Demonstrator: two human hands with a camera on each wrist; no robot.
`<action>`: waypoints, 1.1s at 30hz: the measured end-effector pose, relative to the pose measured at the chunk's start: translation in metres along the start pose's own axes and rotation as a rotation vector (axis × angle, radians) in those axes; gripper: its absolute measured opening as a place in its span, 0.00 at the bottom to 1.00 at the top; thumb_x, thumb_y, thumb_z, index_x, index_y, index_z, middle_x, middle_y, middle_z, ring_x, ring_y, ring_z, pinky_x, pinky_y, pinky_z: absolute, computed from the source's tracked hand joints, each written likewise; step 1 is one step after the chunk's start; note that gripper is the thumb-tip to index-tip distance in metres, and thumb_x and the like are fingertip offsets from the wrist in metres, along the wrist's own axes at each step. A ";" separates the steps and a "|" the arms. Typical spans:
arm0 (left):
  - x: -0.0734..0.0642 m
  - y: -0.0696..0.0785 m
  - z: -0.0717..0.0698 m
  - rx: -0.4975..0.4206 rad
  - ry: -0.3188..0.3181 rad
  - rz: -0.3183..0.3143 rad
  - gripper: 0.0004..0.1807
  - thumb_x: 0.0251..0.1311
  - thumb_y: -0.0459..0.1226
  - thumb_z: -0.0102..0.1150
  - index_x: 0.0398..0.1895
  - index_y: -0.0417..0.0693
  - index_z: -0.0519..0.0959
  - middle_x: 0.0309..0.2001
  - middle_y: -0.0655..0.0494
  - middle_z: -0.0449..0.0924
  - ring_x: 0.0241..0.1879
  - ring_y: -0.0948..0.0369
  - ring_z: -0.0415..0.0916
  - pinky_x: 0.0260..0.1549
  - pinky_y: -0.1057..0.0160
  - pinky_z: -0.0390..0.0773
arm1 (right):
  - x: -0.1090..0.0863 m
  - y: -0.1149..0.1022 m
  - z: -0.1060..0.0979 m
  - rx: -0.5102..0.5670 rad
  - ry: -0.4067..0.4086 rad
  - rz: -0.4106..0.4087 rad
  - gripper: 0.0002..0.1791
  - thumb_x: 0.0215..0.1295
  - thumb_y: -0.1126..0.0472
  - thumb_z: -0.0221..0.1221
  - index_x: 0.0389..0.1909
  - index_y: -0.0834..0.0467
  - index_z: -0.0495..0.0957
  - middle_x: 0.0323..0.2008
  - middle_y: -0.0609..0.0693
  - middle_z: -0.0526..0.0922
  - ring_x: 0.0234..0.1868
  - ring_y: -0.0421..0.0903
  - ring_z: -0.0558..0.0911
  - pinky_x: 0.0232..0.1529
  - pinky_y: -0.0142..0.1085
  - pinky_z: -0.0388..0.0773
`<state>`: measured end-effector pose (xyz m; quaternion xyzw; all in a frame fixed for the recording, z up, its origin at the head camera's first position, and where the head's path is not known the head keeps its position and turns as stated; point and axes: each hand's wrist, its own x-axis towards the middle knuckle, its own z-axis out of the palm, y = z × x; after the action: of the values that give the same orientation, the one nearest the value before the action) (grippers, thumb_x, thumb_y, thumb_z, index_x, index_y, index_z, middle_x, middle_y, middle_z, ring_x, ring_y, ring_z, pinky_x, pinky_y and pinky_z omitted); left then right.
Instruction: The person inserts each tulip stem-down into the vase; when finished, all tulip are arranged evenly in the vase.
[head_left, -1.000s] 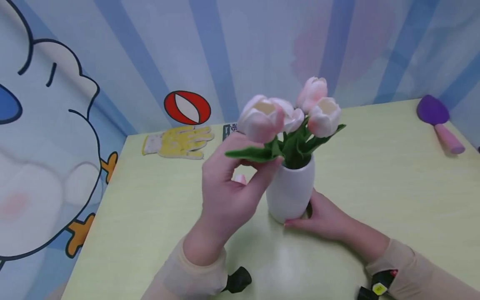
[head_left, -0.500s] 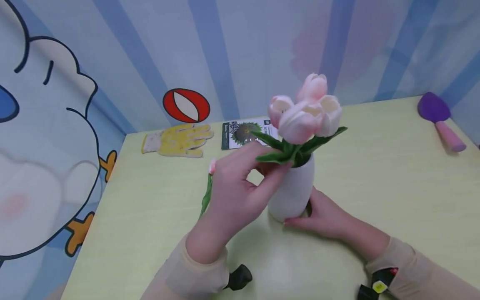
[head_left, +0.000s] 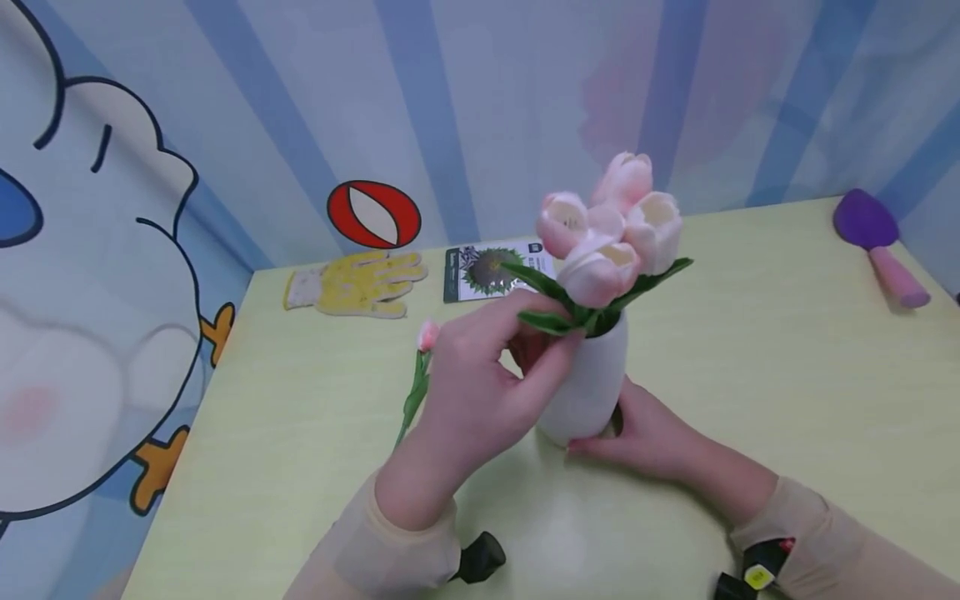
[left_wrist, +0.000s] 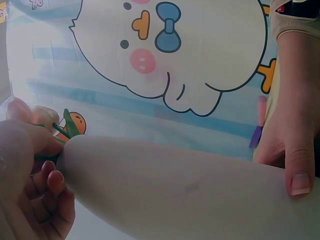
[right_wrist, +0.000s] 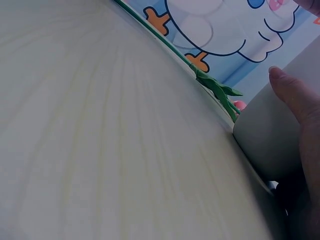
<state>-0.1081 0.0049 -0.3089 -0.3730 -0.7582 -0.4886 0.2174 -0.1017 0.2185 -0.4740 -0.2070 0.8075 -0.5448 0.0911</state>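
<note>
A white vase stands on the table with several pale pink tulips in it. My left hand is at the vase's mouth, its thumb and fingers pinching the front tulip low by its green leaves. In the left wrist view those fingertips meet right at the rim, and the stem inside the vase is hidden. My right hand grips the vase low on its right side, thumb in front. Another tulip lies on the table, partly behind my left hand; its long green stem shows in the right wrist view.
A yellow glove lies at the table's back left. Beside it, behind the vase, is a flat printed packet. A purple trowel with a pink handle lies at the back right. A printed wall rises behind the table.
My left hand has moved right and slightly down, and the held tulip's bloom now sits lower among the others. The packet and the lying tulip have come into view. My right hand stays put.
</note>
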 end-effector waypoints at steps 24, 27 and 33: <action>-0.014 0.001 -0.030 -0.040 -0.023 -0.119 0.19 0.64 0.30 0.65 0.56 0.39 0.73 0.23 0.57 0.75 0.22 0.67 0.72 0.23 0.66 0.79 | 0.000 0.001 0.000 -0.046 0.012 0.049 0.47 0.51 0.48 0.80 0.68 0.48 0.64 0.60 0.44 0.79 0.60 0.46 0.78 0.64 0.50 0.76; -0.023 -0.006 -0.038 0.021 -0.043 -0.189 0.19 0.65 0.31 0.65 0.57 0.41 0.73 0.24 0.58 0.76 0.23 0.68 0.74 0.26 0.67 0.80 | -0.001 0.000 -0.001 -0.052 0.012 0.066 0.47 0.51 0.48 0.80 0.68 0.48 0.64 0.60 0.45 0.79 0.61 0.46 0.78 0.65 0.52 0.75; -0.051 -0.026 -0.057 0.209 -0.191 -0.468 0.12 0.68 0.38 0.67 0.51 0.52 0.78 0.27 0.63 0.77 0.25 0.66 0.74 0.25 0.67 0.79 | -0.002 -0.001 0.001 -0.047 -0.003 0.064 0.46 0.53 0.49 0.79 0.69 0.49 0.64 0.62 0.46 0.78 0.62 0.47 0.77 0.66 0.51 0.75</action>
<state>-0.0984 -0.0708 -0.3354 -0.2078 -0.8871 -0.4073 0.0634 -0.0994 0.2176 -0.4733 -0.1840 0.8260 -0.5224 0.1045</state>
